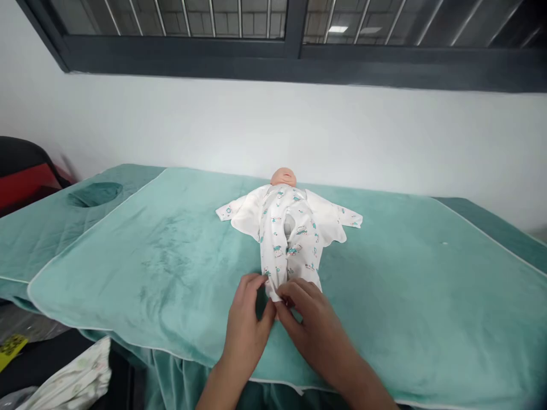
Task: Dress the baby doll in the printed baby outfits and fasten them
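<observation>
On the green bed lies a baby doll, its head toward the wall and its sleeves spread to both sides. It wears a white jacket and white patterned baby pants with an opening at the crotch. Both hands are at the leg end nearest me. My left hand curves around the left pant cuff, thumb and fingers at its edge. With thumb and fingers pinched together, my right hand grips the same cuff from the right. The doll's feet are mostly hidden by the cloth and my hands.
A green velvet sheet covers the bed, which has a face hole at the left. White patterned cloth lies on a dark surface at lower left. A red and black object stands beyond the bed's left end. Behind is a barred window.
</observation>
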The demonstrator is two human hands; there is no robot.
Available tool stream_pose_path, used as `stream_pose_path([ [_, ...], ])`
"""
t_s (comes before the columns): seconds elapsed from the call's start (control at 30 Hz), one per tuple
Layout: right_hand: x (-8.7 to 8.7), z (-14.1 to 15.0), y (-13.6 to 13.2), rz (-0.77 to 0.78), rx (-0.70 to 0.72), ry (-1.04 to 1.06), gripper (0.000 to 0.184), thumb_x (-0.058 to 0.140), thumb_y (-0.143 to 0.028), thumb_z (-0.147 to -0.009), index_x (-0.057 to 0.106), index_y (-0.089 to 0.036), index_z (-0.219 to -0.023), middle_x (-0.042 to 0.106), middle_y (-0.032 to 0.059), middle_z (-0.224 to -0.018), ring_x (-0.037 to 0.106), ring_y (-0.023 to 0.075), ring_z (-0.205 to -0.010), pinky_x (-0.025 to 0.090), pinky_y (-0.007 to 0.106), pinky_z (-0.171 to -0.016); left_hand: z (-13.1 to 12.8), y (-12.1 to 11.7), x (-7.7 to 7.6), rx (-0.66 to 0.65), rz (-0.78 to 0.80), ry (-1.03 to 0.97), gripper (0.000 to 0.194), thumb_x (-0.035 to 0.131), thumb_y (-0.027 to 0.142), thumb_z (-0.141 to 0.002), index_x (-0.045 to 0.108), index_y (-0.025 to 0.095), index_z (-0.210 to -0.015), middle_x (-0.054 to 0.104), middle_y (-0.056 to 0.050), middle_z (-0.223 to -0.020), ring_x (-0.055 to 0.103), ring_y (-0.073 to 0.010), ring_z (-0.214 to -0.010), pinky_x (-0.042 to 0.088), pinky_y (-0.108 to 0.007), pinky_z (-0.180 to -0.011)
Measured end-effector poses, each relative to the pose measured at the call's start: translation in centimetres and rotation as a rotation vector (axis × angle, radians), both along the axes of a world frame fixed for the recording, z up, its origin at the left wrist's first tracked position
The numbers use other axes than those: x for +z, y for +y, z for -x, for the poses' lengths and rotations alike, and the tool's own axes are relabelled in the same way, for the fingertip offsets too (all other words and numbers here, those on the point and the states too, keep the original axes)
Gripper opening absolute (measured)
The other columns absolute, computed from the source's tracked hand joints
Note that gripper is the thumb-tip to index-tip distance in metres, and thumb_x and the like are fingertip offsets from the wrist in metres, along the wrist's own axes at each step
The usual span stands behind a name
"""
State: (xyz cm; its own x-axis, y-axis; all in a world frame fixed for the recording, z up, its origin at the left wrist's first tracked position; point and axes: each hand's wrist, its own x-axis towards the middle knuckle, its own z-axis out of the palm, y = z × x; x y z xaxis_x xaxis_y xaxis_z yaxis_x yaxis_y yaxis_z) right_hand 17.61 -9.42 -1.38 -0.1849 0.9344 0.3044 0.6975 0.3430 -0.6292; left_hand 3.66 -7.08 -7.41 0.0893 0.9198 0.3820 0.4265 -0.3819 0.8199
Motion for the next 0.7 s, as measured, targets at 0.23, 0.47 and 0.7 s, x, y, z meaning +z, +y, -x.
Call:
stream_pose_path([
  [0.23, -1.7, 0.0, -0.5, -0.161, -0.056, -0.134, 0.014, 0.053, -0.007, -0.088, 0.056, -0.02, -0.084, 0.059, 0.0013, -0.082, 0.052, 0.0193, -0.08, 0.037, 0.034, -0.074, -0.3, -0.2, 0.2, 0.098, -0.118, 0.233, 0.042, 0.049, 0.003, -0.077, 0.06, 0.023, -0.113, 0.064, -0.008, -0.11, 0.063, -0.0239, -0.1, 0.055, -0.039, -0.084],
  [0.47, -2.5, -0.8, -2.8, -0.232, -0.004, -0.219, 0.017, 0.053, -0.008, -0.09, 0.061, -0.022, -0.086, 0.062, 0.0013, -0.079, 0.056, 0.02, -0.081, 0.042, 0.036, -0.077, 1.2, -3.1, -1.5, 0.159, -0.145, 0.374, 0.037, 0.047, 0.008, -0.085, 0.058, 0.023, -0.116, 0.063, -0.009, -0.111, 0.066, -0.0244, -0.095, 0.057, -0.039, -0.076],
  [0.7, -4.4, -4.7, -2.9, -0.233, -0.283, -0.038, 0.026, 0.057, -0.011, -0.087, 0.058, -0.023, -0.111, 0.065, 0.0074, -0.108, 0.064, 0.0221, -0.097, 0.054, 0.037, -0.081, 0.4, -4.3, 0.3, 0.094, -0.326, 0.318, 0.037, 0.047, 0.009, -0.087, 0.055, 0.024, -0.12, 0.06, -0.011, -0.113, 0.06, -0.0251, -0.105, 0.054, -0.042, -0.086],
])
